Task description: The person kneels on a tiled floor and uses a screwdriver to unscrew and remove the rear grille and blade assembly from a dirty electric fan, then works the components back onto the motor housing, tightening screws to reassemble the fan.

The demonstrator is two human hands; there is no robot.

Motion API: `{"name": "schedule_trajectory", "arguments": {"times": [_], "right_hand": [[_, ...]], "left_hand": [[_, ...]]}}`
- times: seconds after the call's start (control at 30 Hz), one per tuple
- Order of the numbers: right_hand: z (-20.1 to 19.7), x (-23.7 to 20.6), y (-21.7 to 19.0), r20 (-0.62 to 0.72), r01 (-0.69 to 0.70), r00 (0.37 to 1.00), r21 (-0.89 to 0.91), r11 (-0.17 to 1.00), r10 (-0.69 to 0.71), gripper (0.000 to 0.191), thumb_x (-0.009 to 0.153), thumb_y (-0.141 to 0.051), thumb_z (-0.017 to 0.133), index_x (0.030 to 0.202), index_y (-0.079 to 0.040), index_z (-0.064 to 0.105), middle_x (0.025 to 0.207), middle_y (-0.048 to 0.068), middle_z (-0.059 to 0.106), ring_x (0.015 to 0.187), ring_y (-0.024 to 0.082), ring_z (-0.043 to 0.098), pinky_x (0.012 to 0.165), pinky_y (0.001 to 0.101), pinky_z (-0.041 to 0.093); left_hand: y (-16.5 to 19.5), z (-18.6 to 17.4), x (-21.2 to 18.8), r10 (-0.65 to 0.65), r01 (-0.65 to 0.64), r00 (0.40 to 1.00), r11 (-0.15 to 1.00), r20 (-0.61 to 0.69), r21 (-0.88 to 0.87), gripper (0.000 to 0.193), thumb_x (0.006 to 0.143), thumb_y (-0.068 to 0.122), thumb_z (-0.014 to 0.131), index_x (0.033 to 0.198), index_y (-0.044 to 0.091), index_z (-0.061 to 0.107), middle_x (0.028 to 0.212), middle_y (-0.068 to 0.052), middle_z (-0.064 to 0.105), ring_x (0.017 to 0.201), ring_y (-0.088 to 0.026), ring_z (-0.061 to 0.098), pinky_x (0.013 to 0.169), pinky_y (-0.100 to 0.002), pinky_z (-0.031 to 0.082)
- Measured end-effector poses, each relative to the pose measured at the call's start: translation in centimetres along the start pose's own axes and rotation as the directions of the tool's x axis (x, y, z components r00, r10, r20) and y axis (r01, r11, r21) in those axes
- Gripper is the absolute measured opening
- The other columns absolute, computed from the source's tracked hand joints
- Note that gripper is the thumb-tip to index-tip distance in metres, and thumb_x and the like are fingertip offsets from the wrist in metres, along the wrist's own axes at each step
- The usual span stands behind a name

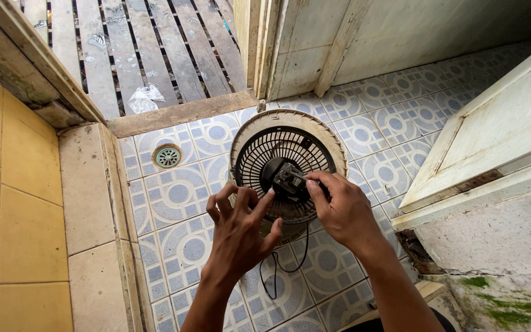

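Head view: the fan grille (287,169) lies flat on the patterned floor tiles (179,197). The right hand (342,212) pinches its central motor (287,179), steadying it; the left hand (241,230), fingers spread, hovers at the grille's near rim.

The floor (179,197) was laid with pale tiles bearing blue-grey circle patterns. A round metal drain cover (168,156) sat in one tile near the upper left of it. Left of the floor ran a beige tiled curb (87,197), and beyond it lay yellow tiles (7,215). A weathered wooden threshold (179,114) crossed the top of the floor. Behind it stretched a slatted wooden deck (173,49), with a crumpled bit of clear plastic (145,98) lying on the slats. A pale wooden door (505,123) stood at the right, and below it a worn concrete wall (493,240) showed patches of green moss (511,307).
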State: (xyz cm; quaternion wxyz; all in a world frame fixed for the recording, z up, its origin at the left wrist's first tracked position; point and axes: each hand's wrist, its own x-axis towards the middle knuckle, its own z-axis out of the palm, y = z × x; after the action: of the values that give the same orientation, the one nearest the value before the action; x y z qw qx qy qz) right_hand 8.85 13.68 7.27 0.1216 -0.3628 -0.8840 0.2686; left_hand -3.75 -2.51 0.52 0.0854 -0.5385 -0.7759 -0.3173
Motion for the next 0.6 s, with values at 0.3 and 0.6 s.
{"name": "schedule_trajectory", "arguments": {"times": [0.3, 0.6], "right_hand": [[-0.1, -0.2, -0.2, 0.036, -0.015, 0.999, -0.053, 0.999, 0.017, 0.036, 0.097, -0.038, 0.054, 0.118, -0.015, 0.071, 0.108, 0.012, 0.075, 0.096, 0.029, 0.074, 0.085, 0.0424, 0.057], [-0.3, 0.3, -1.4, 0.042, -0.125, 0.991, -0.121, 0.985, 0.13, 0.033, 0.097, -0.037, 0.059, 0.12, -0.015, 0.068, 0.088, 0.013, 0.076, 0.08, 0.028, 0.076, 0.078, 0.0425, 0.057]], "left_hand": [[0.4, -0.1, -0.2, -0.013, 0.01, 0.998, 0.999, 0.056, 0.051, 0.054, 0.08, 0.042, 0.072, 0.123, 0.01, 0.073, 0.102, -0.007, 0.052, 0.12, -0.031, 0.034, 0.104, -0.051, 0.017], [1.2, -0.1, -0.3, -0.001, -0.002, 0.999, 0.998, 0.051, 0.069, 0.058, 0.085, 0.049, 0.071, 0.122, 0.004, 0.072, 0.105, -0.008, 0.054, 0.121, -0.031, 0.034, 0.105, -0.053, 0.015]]}}
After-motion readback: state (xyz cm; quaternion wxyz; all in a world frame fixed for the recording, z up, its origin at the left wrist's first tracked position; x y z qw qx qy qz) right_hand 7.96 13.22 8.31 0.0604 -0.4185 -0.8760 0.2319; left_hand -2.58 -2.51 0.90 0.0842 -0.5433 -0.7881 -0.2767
